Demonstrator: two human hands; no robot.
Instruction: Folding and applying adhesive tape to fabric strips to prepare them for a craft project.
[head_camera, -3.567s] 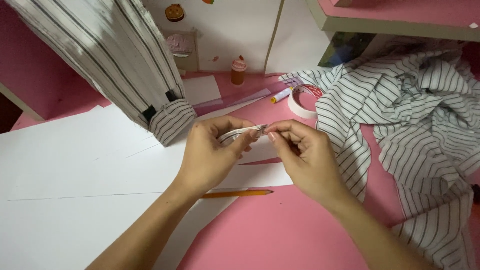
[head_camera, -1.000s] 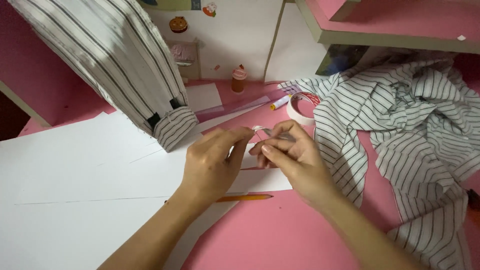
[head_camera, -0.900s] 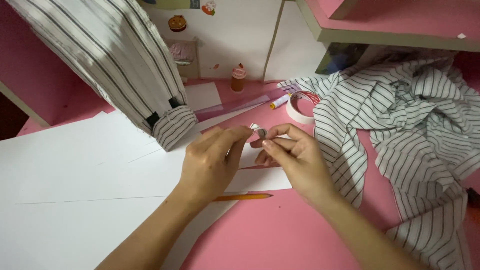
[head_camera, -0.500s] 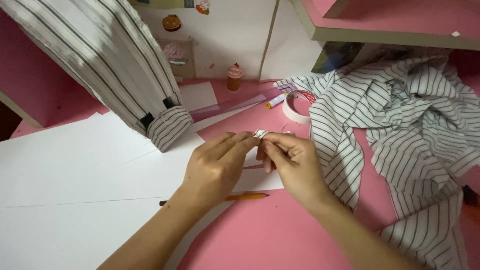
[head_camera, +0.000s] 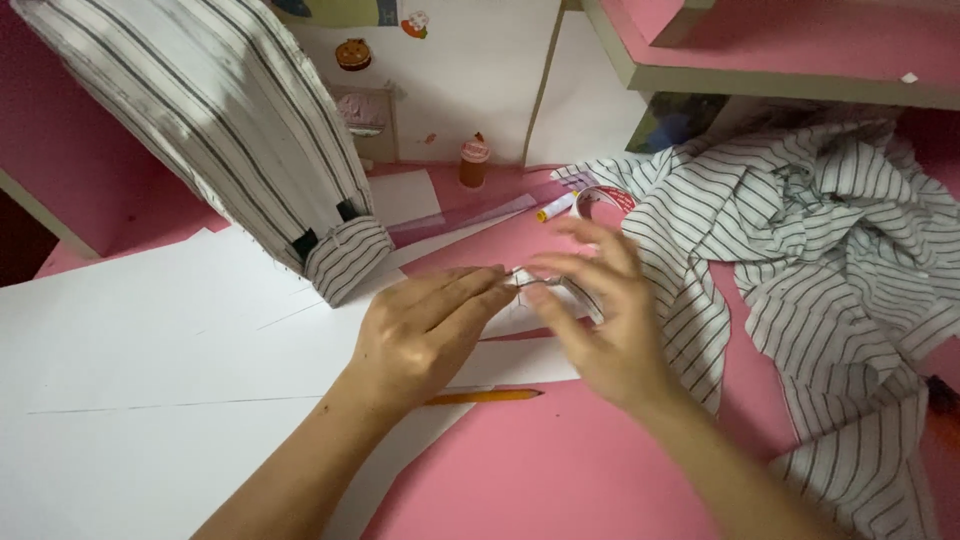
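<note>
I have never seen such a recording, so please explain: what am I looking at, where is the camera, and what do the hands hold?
There is no machine here. A person wears a camera on the head, so the single picture looks down at their own two bare hands over a pink table. The left hand and the right hand meet over a small white piece, pinched between the fingertips; it is too small and blurred to tell what it is. Under the hands lie white paper sheets and an orange pencil. To the right lies a crumpled striped cloth. At the upper left a striped sleeve hangs down to the paper. Behind are a tape roll and a small bottle.
</note>
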